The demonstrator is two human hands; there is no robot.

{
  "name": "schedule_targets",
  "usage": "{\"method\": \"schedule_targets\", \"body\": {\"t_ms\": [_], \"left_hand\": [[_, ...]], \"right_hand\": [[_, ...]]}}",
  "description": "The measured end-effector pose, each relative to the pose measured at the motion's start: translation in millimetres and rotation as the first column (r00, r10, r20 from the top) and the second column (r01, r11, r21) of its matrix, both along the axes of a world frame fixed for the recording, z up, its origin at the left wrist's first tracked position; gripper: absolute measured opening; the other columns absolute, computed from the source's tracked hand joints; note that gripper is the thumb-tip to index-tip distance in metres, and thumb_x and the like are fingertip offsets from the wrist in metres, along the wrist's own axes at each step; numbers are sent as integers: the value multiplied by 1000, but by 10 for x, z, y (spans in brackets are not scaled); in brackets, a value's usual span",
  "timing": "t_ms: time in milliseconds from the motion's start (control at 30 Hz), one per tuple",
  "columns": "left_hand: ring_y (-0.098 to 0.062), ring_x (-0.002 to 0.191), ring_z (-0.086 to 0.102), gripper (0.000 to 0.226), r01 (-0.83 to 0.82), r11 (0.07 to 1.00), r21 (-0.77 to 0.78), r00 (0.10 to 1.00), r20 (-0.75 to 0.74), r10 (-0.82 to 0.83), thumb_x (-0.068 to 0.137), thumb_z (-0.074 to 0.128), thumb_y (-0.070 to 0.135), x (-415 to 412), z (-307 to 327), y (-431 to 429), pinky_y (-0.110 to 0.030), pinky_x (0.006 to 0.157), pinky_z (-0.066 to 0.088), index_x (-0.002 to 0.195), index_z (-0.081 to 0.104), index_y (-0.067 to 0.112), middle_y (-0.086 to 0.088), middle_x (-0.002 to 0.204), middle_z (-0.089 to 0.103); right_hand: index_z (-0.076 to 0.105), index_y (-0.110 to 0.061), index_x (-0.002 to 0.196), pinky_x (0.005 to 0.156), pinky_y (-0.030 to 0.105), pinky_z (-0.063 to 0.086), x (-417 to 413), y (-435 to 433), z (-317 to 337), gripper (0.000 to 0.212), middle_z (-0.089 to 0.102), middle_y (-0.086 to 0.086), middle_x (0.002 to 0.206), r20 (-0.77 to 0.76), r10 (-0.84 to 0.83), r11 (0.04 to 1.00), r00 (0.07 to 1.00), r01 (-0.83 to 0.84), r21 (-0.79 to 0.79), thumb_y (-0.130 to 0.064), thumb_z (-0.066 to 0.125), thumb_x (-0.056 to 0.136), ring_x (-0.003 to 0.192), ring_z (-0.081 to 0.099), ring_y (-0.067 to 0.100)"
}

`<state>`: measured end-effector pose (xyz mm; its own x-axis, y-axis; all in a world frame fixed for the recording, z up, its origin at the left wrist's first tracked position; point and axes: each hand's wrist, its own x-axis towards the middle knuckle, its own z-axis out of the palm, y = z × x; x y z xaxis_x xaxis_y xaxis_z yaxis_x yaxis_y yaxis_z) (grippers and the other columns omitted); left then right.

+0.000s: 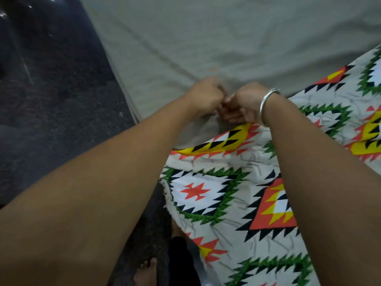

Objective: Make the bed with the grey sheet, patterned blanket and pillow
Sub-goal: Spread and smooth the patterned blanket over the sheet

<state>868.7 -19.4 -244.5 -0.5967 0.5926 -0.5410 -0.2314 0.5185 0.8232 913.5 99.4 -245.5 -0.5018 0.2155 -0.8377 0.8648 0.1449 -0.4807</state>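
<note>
The left hand and right hand sit close together, almost touching. Both have their fingers curled tight, each bunching a fold of the sheet. Creases fan away from the grip, and the sheet spreads flat beyond it. The blanket lies just nearer than the grip and to its right, under the right forearm. A bangle rings the right wrist. The floor lies left of the grip.

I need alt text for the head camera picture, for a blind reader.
A person's left grip and right grip, both bare hands, pinch the grey sheet close together. The patterned blanket lies beneath the right forearm; dark floor is at left.
</note>
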Motion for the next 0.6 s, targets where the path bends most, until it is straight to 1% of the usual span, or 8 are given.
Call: {"method": "schedule_targets", "body": {"t_ms": [67, 133, 200, 300, 367, 467, 533, 600], "left_hand": [[-25, 57, 60, 25, 234, 946, -224, 970, -9, -242, 83, 42, -8, 20, -47, 51, -34, 62, 54, 68, 58, 3, -18, 67, 60], [-22, 52, 63, 23, 373, 875, -307, 924, 39, -381, 85, 41, -6, -1, -21, 94, -37, 62, 57, 70, 59, -1, -18, 66, 61], [-15, 46, 59, 24, 343, 906, -248, 933, -21, -359, 86, 42, -6, -60, 38, 171, -33, 58, 57, 71, 59, 2, -17, 67, 60], [-16, 55, 52, 27, 31, 999, -16, 999, 21, -30, 89, 41, -9, -91, 35, 277, -23, 52, 47, 75, 53, 11, -14, 74, 55], [-12, 49, 52, 29, 34, 999, 5, 993, 114, -35, 90, 39, -11, -26, -21, 349, -19, 46, 47, 74, 51, 11, -9, 66, 54], [-14, 47, 57, 27, 337, 929, -152, 941, 83, -328, 89, 42, -7, 111, -11, 498, -27, 53, 54, 77, 62, 6, -5, 55, 59], [-21, 57, 59, 25, 443, 872, -207, 896, 74, -438, 88, 42, -5, 131, 62, 584, -36, 63, 56, 95, 66, 1, -10, 68, 62], [-27, 67, 62, 27, 370, 913, -174, 927, 8, -374, 85, 43, -6, 73, 76, 651, -40, 72, 56, 102, 64, -4, -20, 83, 66]], "right_hand": [[71, -6, 69, 69, 30, 55, 96, 4, 30, 17, 73, 10, 75, 125, 358, 931, 925, -364, 26, 4, 64, 80, 67, 68, 21], [70, -9, 57, 52, 22, 49, 93, 3, 90, 28, 72, 3, 68, 173, 490, 869, 855, -495, -13, 6, 63, 80, 53, 62, 15], [67, -7, 67, 42, 16, 47, 11, 85, 123, 20, 68, 1, 54, 150, 443, 891, 884, -453, 37, 0, 60, 84, 43, 62, 11], [65, -9, 75, 50, 26, 55, -140, 423, 38, 12, 69, 4, 58, -118, 152, 900, 981, -88, 427, -14, 58, 83, 56, 68, 17], [67, -6, 85, 70, 33, 55, -131, 560, 24, 15, 70, 15, 88, -59, 326, 716, 944, -205, 667, -16, 57, 80, 82, 67, 30], [61, -11, 85, 59, 28, 41, -43, 507, 130, 5, 61, 18, 95, 396, 710, 357, 582, -783, 509, -16, 59, 84, 79, 53, 29], [63, -11, 90, 61, 28, 41, -75, 478, 231, 10, 59, 14, 86, 447, 718, 350, 533, -832, 430, -17, 61, 83, 76, 53, 27], [67, -5, 91, 66, 30, 44, -135, 582, 221, 16, 60, 14, 81, 334, 663, 458, 670, -716, 527, -17, 59, 83, 75, 56, 29]]}}
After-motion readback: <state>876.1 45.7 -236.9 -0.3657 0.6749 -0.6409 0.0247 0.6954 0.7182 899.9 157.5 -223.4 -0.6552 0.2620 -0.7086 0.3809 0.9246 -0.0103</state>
